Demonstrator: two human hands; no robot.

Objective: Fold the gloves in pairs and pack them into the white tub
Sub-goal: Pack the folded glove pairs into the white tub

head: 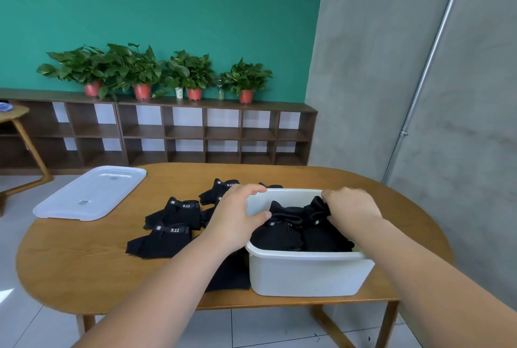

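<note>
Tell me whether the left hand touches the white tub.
Touching. Head view shows the left hand gripping the left rim of the white tub, thumb curled inside.

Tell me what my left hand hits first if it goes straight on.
Probably the folded gloves in the white tub; the left hand grips its left wall, thumb aimed at them. Depth is unclear.

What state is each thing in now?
White plastic tub: uncovered, partly filled.
Flat white plastic lid: off, on the wooden table.
Folded black fabric gloves: packed in the tub.
Loose black fabric gloves: unpacked on the table.
Left hand: grips tub rim.
Right hand: pinches a packed glove.
</note>
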